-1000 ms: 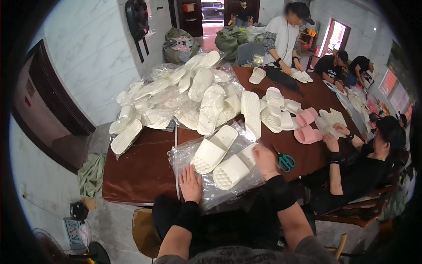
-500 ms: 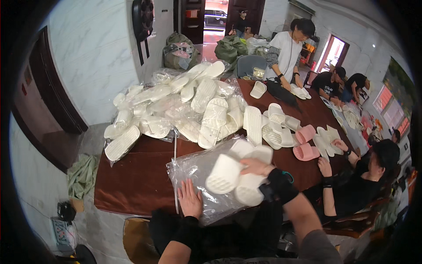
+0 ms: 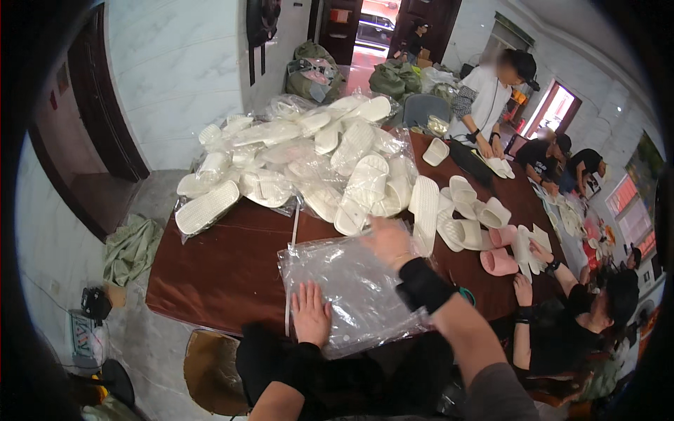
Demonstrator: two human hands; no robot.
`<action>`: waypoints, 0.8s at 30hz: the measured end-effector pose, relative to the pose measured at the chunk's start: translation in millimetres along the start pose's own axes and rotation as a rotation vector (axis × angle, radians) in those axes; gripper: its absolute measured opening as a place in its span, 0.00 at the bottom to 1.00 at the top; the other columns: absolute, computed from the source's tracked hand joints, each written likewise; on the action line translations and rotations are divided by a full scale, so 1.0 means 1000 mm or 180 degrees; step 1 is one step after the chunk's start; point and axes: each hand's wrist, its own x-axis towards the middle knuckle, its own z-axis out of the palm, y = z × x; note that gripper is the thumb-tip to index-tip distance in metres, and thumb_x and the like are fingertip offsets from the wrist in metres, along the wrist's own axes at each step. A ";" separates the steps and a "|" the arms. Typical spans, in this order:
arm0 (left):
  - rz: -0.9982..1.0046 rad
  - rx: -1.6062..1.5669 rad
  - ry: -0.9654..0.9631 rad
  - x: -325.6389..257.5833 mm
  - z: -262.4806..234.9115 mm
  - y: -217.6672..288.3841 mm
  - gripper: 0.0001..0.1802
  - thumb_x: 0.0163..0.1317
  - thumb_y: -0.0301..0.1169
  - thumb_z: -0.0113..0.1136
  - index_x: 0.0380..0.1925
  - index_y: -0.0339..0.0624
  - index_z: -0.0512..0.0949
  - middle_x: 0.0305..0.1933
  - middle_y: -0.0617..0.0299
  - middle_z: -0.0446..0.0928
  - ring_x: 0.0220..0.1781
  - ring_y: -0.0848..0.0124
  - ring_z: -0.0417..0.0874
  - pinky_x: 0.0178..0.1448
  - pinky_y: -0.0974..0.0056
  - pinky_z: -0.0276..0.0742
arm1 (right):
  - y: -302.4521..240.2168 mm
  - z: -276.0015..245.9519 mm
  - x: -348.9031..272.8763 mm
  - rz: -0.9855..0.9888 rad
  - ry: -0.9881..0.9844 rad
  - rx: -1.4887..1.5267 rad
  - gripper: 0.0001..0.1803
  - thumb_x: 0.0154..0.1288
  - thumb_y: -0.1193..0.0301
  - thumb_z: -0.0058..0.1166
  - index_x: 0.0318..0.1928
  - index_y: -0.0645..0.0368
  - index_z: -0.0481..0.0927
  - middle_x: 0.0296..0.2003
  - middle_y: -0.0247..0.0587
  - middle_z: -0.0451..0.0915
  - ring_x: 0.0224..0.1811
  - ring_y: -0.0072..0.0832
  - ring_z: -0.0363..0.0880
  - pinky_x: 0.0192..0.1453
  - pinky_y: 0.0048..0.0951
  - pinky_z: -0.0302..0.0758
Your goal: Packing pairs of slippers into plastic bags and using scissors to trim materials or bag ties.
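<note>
My left hand (image 3: 312,313) lies flat with its fingers spread, on the lower left part of a stack of clear plastic bags (image 3: 358,295). Over the far edge of those bags is my right hand (image 3: 388,242), blurred, with no slipper visible in it; whether its fingers pinch anything cannot be made out. Just beyond it, a bagged white slipper (image 3: 365,184) lies at the near side of a large heap of white slippers in clear bags. To the right of my right hand lies a loose white slipper (image 3: 424,214), sole up.
More loose white slippers (image 3: 463,231) and pink slippers (image 3: 499,262) lie on the brown-covered table (image 3: 210,274). A co-worker's hand (image 3: 523,289) is at white slippers on the right. Another person (image 3: 484,105) stands at the far side. A cardboard box (image 3: 210,372) is below the near edge.
The white slippers that my right hand held over the bags are gone from it and from the stack. That hand has moved away from me toward the heap. My left hand stays on the bags.
</note>
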 end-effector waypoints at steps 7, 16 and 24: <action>-0.0011 0.0070 -0.0044 -0.004 -0.010 -0.003 0.32 0.72 0.41 0.55 0.71 0.36 0.67 0.80 0.48 0.62 0.84 0.51 0.55 0.84 0.43 0.46 | -0.040 0.016 0.066 0.0929 -0.0062 0.0286 0.22 0.71 0.61 0.55 0.61 0.53 0.76 0.53 0.59 0.82 0.57 0.51 0.82 0.54 0.54 0.78; 0.0051 0.0018 0.0080 -0.011 -0.013 -0.002 0.32 0.72 0.40 0.55 0.71 0.34 0.68 0.79 0.48 0.62 0.83 0.50 0.56 0.84 0.42 0.47 | -0.013 -0.160 0.121 0.0952 0.1253 0.4222 0.09 0.74 0.72 0.49 0.47 0.62 0.80 0.40 0.45 0.88 0.34 0.34 0.90 0.28 0.32 0.84; 0.0113 -0.0009 0.0078 -0.012 -0.008 0.004 0.32 0.72 0.40 0.55 0.70 0.33 0.68 0.79 0.47 0.63 0.83 0.49 0.56 0.84 0.42 0.47 | -0.010 -0.243 0.086 0.0754 0.0464 0.6607 0.17 0.79 0.69 0.42 0.54 0.72 0.75 0.49 0.59 0.85 0.50 0.51 0.88 0.51 0.42 0.86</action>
